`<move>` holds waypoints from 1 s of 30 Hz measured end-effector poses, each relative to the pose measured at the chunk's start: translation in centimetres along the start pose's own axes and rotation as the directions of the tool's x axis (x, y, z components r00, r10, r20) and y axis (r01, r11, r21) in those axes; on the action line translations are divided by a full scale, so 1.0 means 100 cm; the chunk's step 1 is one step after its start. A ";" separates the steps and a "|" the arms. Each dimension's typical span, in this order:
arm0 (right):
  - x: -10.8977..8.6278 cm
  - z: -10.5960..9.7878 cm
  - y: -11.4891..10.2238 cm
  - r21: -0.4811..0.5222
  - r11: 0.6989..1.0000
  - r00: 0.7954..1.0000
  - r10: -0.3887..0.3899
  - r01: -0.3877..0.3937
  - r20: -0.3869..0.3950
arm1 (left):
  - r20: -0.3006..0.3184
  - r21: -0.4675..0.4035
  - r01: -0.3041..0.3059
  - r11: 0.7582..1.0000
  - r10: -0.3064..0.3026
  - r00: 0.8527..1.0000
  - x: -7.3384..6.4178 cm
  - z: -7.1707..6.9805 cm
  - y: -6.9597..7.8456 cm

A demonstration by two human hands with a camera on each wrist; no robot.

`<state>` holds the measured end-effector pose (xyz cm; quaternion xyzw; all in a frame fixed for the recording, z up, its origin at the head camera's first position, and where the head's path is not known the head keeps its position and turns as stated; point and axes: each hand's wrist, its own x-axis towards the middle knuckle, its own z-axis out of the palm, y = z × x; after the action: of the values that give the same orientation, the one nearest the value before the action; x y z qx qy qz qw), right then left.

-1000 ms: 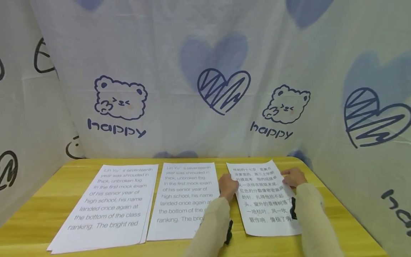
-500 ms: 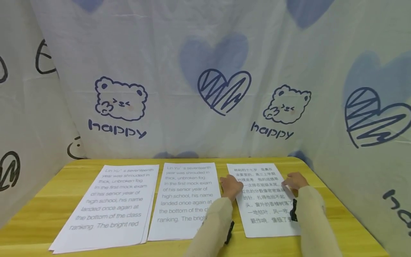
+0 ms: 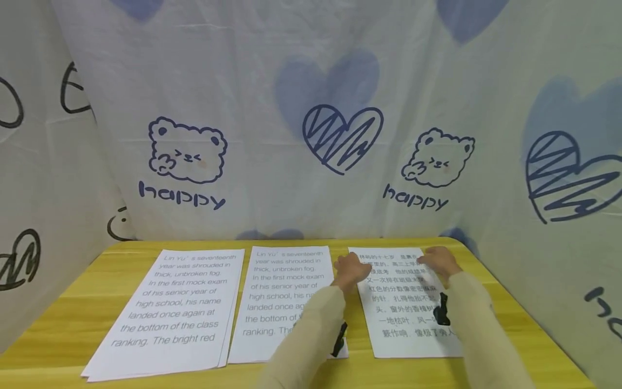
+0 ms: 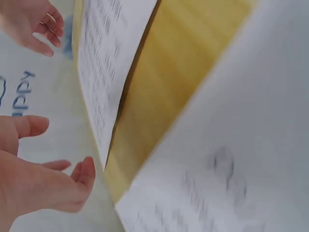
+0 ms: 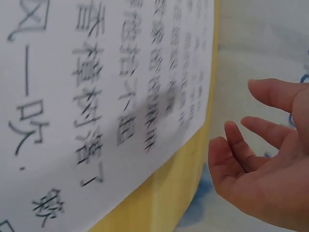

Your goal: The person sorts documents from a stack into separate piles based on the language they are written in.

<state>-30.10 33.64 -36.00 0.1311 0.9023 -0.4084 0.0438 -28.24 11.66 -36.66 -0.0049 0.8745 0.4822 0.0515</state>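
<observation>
A white sheet printed with Chinese characters (image 3: 398, 302) lies flat on the right part of the table. Above its upper left corner hovers my left hand (image 3: 351, 270), fingers loosely bent with nothing between them. My right hand (image 3: 441, 261) is over the upper right edge, thumb and fingers apart. In the right wrist view this right hand (image 5: 263, 154) is plainly empty, held off the sheet (image 5: 106, 82). The left wrist view has my left hand (image 4: 53, 179) raised and empty, with the right hand (image 4: 34, 21) beyond it.
Left of that sheet lies a page of English text (image 3: 272, 292). Farther left, slightly fanned English sheets (image 3: 170, 308) overlap. All rest on a yellow wood-grain table (image 3: 73, 313). A white curtain with bears and hearts (image 3: 262, 162) hangs behind and at both sides.
Both hands have come away from the Chinese sheet's side edges and risen toward its top corners. The sheet's raised upper right corner has settled flat.
</observation>
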 end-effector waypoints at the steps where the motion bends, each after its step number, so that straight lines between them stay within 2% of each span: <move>1: -0.001 0.002 -0.005 0.002 1.000 1.000 -0.017 0.017 0.015 | 0.011 -0.010 -0.011 1.000 0.011 1.000 0.002 -0.007 -0.002; 5: -0.005 0.014 -0.023 0.011 0.994 0.992 -0.111 0.110 0.065 | 0.066 -0.095 -0.018 0.995 0.025 0.998 0.009 -0.041 -0.019; 7: -0.009 0.021 -0.032 -0.003 0.989 0.986 -0.147 0.148 0.078 | 0.088 -0.152 -0.011 0.988 0.025 0.996 0.011 -0.061 -0.031; 10: -0.010 0.034 -0.040 -0.017 0.982 0.979 -0.186 0.188 0.082 | 0.113 -0.185 -0.016 0.983 0.037 0.993 0.010 -0.095 -0.049; 14: -0.015 0.045 -0.047 -0.034 0.978 0.974 -0.199 0.204 0.108 | 0.096 -0.138 -0.030 0.990 0.044 0.994 0.002 -0.135 -0.067; 18: -0.026 0.059 -0.056 -0.010 0.977 0.966 -0.210 0.214 0.150 | 0.085 -0.085 -0.034 0.996 0.042 0.996 -0.006 -0.167 -0.088; 23: -0.038 0.087 -0.064 0.001 0.964 0.952 -0.264 0.267 0.153 | 0.078 -0.058 -0.024 0.998 0.029 0.997 -0.014 -0.190 -0.115; 30: -0.047 0.123 -0.078 -0.015 0.931 0.916 -0.357 0.366 0.181 | 0.047 -0.046 -0.005 0.999 0.008 0.999 -0.018 -0.202 -0.145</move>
<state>-28.08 18.60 -37.60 -0.0753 0.9132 -0.3973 0.0498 -27.35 -13.18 -37.99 0.0083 0.8619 0.5021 0.0705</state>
